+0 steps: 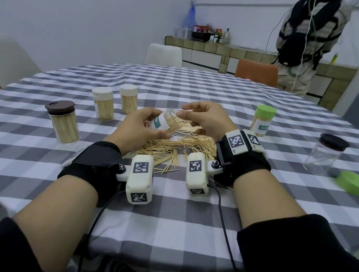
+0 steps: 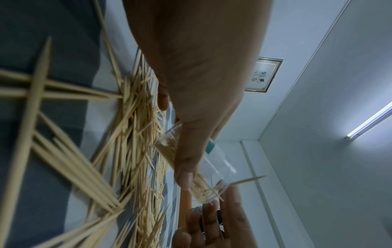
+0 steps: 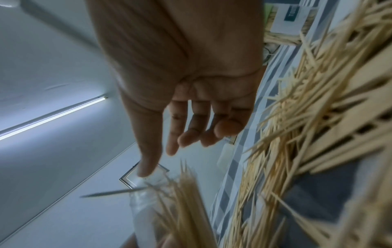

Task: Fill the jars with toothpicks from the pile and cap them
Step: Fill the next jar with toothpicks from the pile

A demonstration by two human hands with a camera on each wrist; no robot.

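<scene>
My left hand [image 1: 140, 128] grips a clear labelled jar [image 1: 163, 121], tilted above the toothpick pile [image 1: 184, 146] with its mouth towards my right hand [image 1: 203, 117]. A bundle of toothpicks [image 3: 186, 201] lies inside the jar [image 3: 146, 206], and one sticks out past the rim. The right hand [image 3: 191, 92] has relaxed, spread fingers; its thumb touches the jar's rim. In the left wrist view my thumb [image 2: 186, 176] lies along the jar [image 2: 216, 161], and the loose pile [image 2: 135, 134] spreads over the cloth below.
Filled capped jars stand at left: one brown-lidded [image 1: 63, 122], two white-lidded [image 1: 102, 103] [image 1: 129, 100]. A green-lidded full jar [image 1: 263, 120] is at right, with a black-lidded nearly empty jar [image 1: 323, 156] and a loose green lid [image 1: 354, 183]. A person [image 1: 308, 38] stands beyond the table.
</scene>
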